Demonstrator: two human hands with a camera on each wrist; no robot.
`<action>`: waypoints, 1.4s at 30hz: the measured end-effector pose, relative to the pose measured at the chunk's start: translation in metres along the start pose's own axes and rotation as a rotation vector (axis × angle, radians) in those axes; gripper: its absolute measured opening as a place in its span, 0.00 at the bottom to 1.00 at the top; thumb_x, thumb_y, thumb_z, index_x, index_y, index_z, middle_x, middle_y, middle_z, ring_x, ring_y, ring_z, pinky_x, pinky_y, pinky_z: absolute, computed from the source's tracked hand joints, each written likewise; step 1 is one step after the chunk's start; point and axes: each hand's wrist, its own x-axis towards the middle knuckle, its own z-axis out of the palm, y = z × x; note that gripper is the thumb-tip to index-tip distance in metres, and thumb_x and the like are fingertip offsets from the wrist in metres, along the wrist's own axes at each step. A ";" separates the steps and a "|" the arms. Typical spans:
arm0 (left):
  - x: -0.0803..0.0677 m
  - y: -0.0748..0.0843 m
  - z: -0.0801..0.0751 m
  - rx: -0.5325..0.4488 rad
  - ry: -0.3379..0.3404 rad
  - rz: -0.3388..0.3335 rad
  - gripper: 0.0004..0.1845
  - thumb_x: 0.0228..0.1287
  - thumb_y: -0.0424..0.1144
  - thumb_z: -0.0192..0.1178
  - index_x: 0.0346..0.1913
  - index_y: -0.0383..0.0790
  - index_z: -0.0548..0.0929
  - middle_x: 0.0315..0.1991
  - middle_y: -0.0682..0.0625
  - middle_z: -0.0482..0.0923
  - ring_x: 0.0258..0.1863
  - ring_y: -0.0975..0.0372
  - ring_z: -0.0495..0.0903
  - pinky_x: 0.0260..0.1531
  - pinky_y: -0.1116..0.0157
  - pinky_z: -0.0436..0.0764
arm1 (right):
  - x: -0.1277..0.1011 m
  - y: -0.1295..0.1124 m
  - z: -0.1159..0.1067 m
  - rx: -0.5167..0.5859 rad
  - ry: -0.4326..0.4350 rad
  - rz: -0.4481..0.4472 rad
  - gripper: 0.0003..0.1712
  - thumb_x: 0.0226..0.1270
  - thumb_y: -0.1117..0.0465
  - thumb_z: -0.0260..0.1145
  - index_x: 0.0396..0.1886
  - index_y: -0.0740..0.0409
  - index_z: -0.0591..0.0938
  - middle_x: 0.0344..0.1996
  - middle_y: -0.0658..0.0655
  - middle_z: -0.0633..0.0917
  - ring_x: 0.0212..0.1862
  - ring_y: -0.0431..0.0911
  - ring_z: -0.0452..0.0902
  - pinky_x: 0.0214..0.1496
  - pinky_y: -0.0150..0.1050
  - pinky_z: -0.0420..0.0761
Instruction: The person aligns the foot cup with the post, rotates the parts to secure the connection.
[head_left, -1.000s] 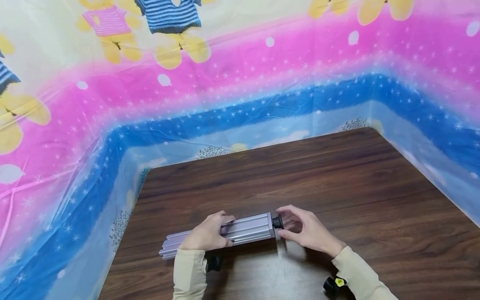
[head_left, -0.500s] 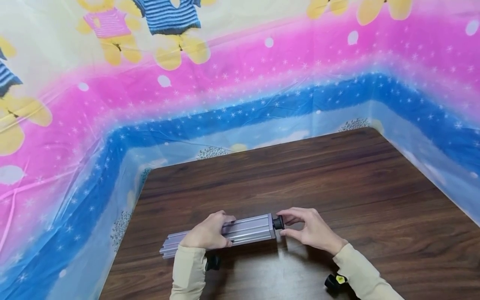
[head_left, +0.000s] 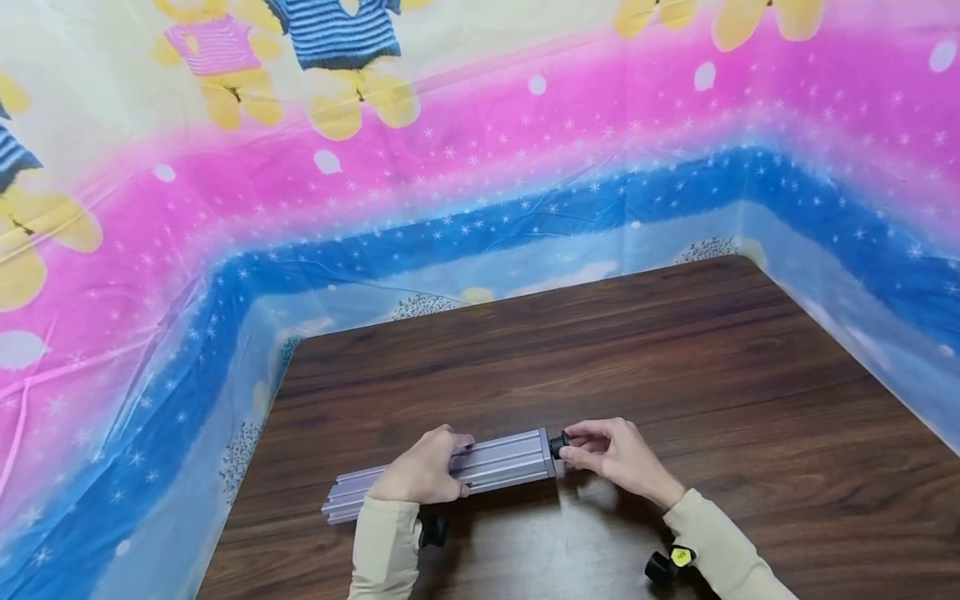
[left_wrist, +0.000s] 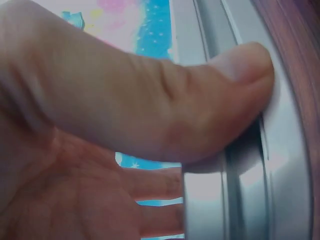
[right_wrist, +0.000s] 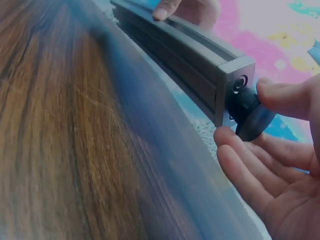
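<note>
While the left hand (head_left: 422, 473) wraps over the middle of a silver aluminium rail (head_left: 501, 461), its thumb pressed against one grooved face as the left wrist view (left_wrist: 150, 115) shows, the rail lies lengthwise on the dark wooden worktop (head_left: 675, 358), near the front edge and running from lower left to upper right in the head view. At the rail's right end sits a small black knob (head_left: 557, 444), pressed against the square end face just beside a round hole, which the right wrist view (right_wrist: 250, 112) shows closely. The right hand (head_left: 611, 454) pinches that knob between thumb and forefinger, with the other fingers (right_wrist: 250, 170) lying loosely extended beneath it. Both forearms wear pale cream sleeves (head_left: 386, 546). A black piece (head_left: 432, 532) shows just beside the left wrist, and another with a yellow spot (head_left: 667, 562) beside the right sleeve; what they are cannot be told. Behind and to both sides of the worktop hangs a bright printed sheet (head_left: 480, 167) with pink and blue starred bands and yellow bears in striped shirts.
</note>
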 end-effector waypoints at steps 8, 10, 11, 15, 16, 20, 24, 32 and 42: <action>0.007 0.000 0.002 0.020 -0.007 -0.008 0.36 0.45 0.31 0.75 0.62 0.26 0.79 0.55 0.36 0.79 0.54 0.47 0.77 0.54 0.49 0.78 | 0.003 0.004 -0.010 0.091 -0.074 0.035 0.26 0.66 0.61 0.72 0.55 0.79 0.80 0.40 0.67 0.89 0.38 0.46 0.89 0.42 0.36 0.86; 0.011 0.000 0.002 0.049 0.004 0.010 0.36 0.45 0.33 0.75 0.62 0.28 0.79 0.57 0.35 0.79 0.60 0.42 0.76 0.55 0.46 0.78 | 0.005 0.007 -0.017 0.050 -0.094 0.012 0.25 0.66 0.60 0.72 0.55 0.75 0.81 0.42 0.65 0.89 0.40 0.44 0.88 0.44 0.34 0.85; 0.012 -0.001 0.003 0.070 0.008 0.023 0.36 0.45 0.34 0.76 0.62 0.28 0.80 0.57 0.35 0.79 0.59 0.42 0.77 0.54 0.47 0.78 | 0.006 0.008 -0.021 0.023 -0.103 0.002 0.25 0.66 0.60 0.73 0.56 0.73 0.82 0.43 0.64 0.89 0.42 0.42 0.87 0.45 0.33 0.85; 0.018 -0.003 0.008 0.175 0.013 0.072 0.37 0.43 0.40 0.78 0.61 0.31 0.81 0.51 0.41 0.81 0.46 0.51 0.82 0.45 0.55 0.82 | 0.007 0.013 -0.030 -0.066 -0.152 -0.020 0.25 0.65 0.57 0.73 0.58 0.67 0.83 0.46 0.62 0.89 0.46 0.41 0.86 0.48 0.32 0.83; 0.019 -0.004 0.011 0.191 0.007 0.081 0.38 0.42 0.41 0.79 0.60 0.31 0.82 0.49 0.42 0.81 0.42 0.54 0.81 0.42 0.57 0.81 | 0.007 0.015 -0.031 -0.070 -0.159 -0.015 0.26 0.66 0.57 0.73 0.59 0.67 0.82 0.46 0.62 0.89 0.46 0.42 0.86 0.48 0.32 0.83; 0.020 -0.007 0.016 0.207 -0.033 0.080 0.38 0.43 0.44 0.80 0.61 0.33 0.82 0.52 0.43 0.82 0.46 0.55 0.81 0.44 0.58 0.82 | 0.002 0.020 -0.029 -0.067 -0.153 0.015 0.28 0.66 0.56 0.73 0.60 0.69 0.82 0.48 0.64 0.89 0.46 0.43 0.87 0.46 0.32 0.83; 0.019 -0.005 0.017 0.191 -0.059 0.064 0.39 0.44 0.44 0.80 0.62 0.34 0.81 0.55 0.41 0.81 0.50 0.52 0.82 0.47 0.55 0.82 | -0.003 0.023 -0.025 -0.055 -0.125 0.033 0.28 0.66 0.56 0.73 0.61 0.68 0.81 0.48 0.65 0.89 0.45 0.44 0.88 0.44 0.31 0.84; 0.014 -0.004 0.017 0.170 -0.036 0.068 0.41 0.46 0.41 0.81 0.66 0.33 0.79 0.58 0.39 0.77 0.54 0.49 0.80 0.55 0.51 0.80 | -0.011 0.020 -0.018 -0.080 -0.076 0.035 0.28 0.63 0.56 0.75 0.60 0.66 0.83 0.46 0.61 0.90 0.43 0.40 0.87 0.45 0.32 0.84; 0.009 -0.004 0.027 0.163 0.043 0.110 0.38 0.52 0.41 0.78 0.66 0.33 0.78 0.51 0.45 0.77 0.46 0.52 0.77 0.49 0.52 0.78 | -0.014 0.022 -0.015 -0.135 -0.036 0.007 0.27 0.63 0.59 0.75 0.60 0.66 0.83 0.42 0.58 0.91 0.42 0.39 0.87 0.44 0.30 0.83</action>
